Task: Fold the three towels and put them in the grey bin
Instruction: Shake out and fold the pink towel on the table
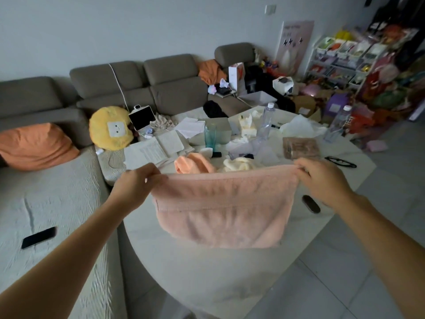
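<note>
Both hands' fingers (158, 178) pinch pink towel (225, 208) (top corners).

Dim, soft, wide-angle edge distortion

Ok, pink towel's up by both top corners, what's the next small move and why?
Probably bring the left hand across to the right hand, corner to corner, halving the pink towel. It hangs already doubled lengthwise above the table, while the orange towel and the cream towel lie unfolded behind it.
</note>
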The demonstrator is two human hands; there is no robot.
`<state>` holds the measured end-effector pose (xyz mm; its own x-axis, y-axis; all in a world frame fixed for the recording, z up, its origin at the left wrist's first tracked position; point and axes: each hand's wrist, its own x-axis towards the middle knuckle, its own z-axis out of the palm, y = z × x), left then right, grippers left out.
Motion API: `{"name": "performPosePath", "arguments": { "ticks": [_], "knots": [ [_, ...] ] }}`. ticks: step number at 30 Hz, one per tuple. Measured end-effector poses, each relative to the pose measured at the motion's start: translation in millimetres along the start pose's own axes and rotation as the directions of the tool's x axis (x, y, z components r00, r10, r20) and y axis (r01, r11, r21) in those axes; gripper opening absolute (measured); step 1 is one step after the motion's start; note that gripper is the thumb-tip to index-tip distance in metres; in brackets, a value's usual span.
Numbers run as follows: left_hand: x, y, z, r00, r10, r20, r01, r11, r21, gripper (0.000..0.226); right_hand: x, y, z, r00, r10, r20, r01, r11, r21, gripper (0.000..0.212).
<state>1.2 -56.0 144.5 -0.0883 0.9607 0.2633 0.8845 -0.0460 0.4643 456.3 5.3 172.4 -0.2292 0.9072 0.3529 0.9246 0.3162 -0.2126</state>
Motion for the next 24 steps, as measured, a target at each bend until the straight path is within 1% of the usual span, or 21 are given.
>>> {"name": "performPosePath", "arguments": {
  "ticks": [1,2,4,5,7,9,12,13,15,16,17,19,21,22,24],
  "knots": [
    [7.3,4.1,-3.1,0.999,0.022,-0.043,-0.021,0.999,0.032,0.009,8.3,-2.3,-2.0,1.0,-0.008,0.003,0.008,1.0,-0.029,0.011],
    [15.5,7.9,-6.3,0.994,0.042,-0.1,-0.039,0.999,0.028,0.01,16.6,-5.6,-4.4,1.0,-0.024,-0.02,0.022,0.998,-0.058,0.014],
    [31.0,17.7,-14.2,0.974,0.042,-0.221,-0.056,0.997,-0.056,0.014,33.4,-12.0,-11.7,0.992,-0.039,-0.124,0.03,0.997,-0.075,0.015],
    [36.4,22.6,-18.0,0.965,0.029,-0.261,-0.06,0.992,-0.111,0.014,39.7,-14.7,-16.5,0.983,-0.026,-0.181,0.016,0.998,-0.054,0.015],
    [40.2,26.5,-24.1,0.964,0.012,-0.265,-0.072,0.973,-0.218,0.011,42.6,-18.1,-21.6,0.969,0.004,-0.248,-0.003,1.0,0.003,0.015],
    [34.2,26.5,-27.0,0.972,0.012,-0.234,-0.078,0.957,-0.278,0.014,32.9,-20.4,-19.7,0.973,-0.017,-0.231,0.02,1.0,0.01,0.013],
    [8.7,13.3,-25.2,0.987,0.044,-0.151,-0.073,0.979,-0.191,0.013,5.7,-14.6,-5.0,0.987,-0.047,-0.151,0.058,0.996,0.069,0.012],
    [-3.4,8.5,-24.2,0.993,0.049,-0.105,-0.068,0.981,-0.182,0.013,-6.6,-11.5,-1.6,0.992,-0.065,-0.112,0.076,0.992,0.097,0.012],
    [-30.4,-1.3,-16.9,0.996,0.025,0.08,-0.007,0.975,-0.223,0.016,-31.6,-1.5,3.0,0.996,-0.09,-0.014,0.091,0.983,0.16,0.011],
    [-45.3,-5.2,-11.7,0.983,0.009,0.183,0.035,0.971,-0.235,0.02,-45.8,3.4,7.1,0.993,-0.094,0.066,0.081,0.98,0.18,0.01],
    [-61.4,-10.9,-5.8,0.963,-0.008,0.268,0.074,0.969,-0.237,0.022,-61.3,5.8,14.8,0.983,-0.093,0.155,0.062,0.98,0.19,0.012],
    [-90.8,-24.8,5.8,0.922,-0.05,0.383,0.141,0.967,-0.213,0.021,-91.0,3.2,34.1,0.949,-0.086,0.303,0.025,0.98,0.199,0.014],
    [-109.5,-37.4,15.9,0.885,-0.096,0.456,0.188,0.969,-0.161,0.017,-110.0,-0.7,49.6,0.904,-0.061,0.424,-0.036,0.975,0.217,0.019],
    [-114.9,-42.6,21.2,0.867,-0.114,0.485,0.205,0.969,-0.139,0.016,-115.3,-2.5,54.8,0.878,-0.037,0.478,-0.081,0.971,0.223,0.024],
    [-119.0,-49.0,32.3,0.842,-0.126,0.525,0.226,0.965,-0.132,0.018,-120.8,-2.8,61.5,0.836,0.018,0.549,-0.171,0.958,0.229,0.03]
  ]
}}
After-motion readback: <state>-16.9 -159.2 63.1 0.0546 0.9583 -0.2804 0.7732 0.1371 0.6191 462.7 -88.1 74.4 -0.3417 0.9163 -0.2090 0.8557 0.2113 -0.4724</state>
